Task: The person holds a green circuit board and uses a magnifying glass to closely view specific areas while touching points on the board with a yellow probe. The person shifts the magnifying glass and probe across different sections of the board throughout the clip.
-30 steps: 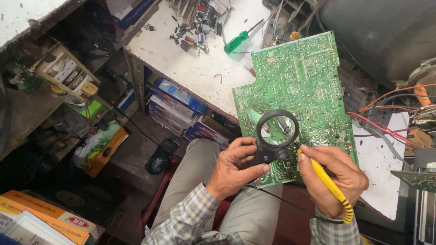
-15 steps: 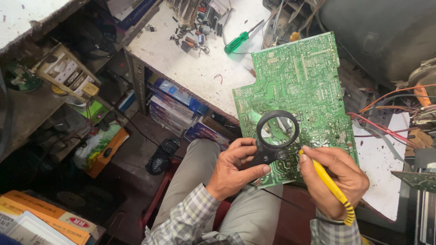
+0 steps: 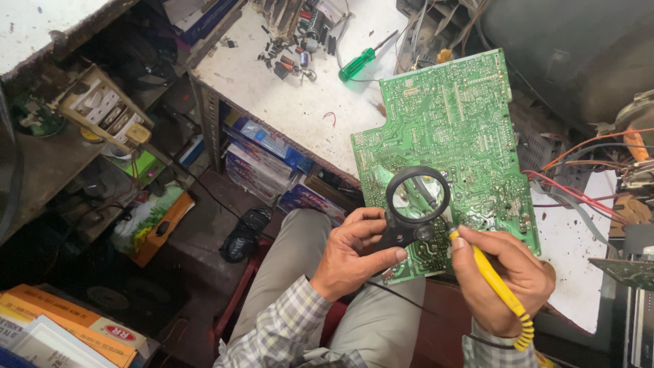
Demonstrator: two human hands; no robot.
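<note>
We've got the green board [image 3: 453,136] tilted off the counter [image 3: 300,102] edge, its lower end over our lap. Our left hand [image 3: 354,252] is closed around the black magnifier [image 3: 417,197], holding the lens right over the board's lower part. Our right hand [image 3: 501,272] pinches the yellow iron [image 3: 494,283] like a pen — tip just beside the lens. A green screwdriver [image 3: 361,63] lies on the white counter; boxes [image 3: 266,153] sit on the shelf underneath — cluttered workshop all round.

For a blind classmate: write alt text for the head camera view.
A seated person's left hand holds a black magnifying glass over a green circuit board, while the right hand points a yellow-handled soldering iron at it. A green screwdriver lies on the white workbench behind.
</note>
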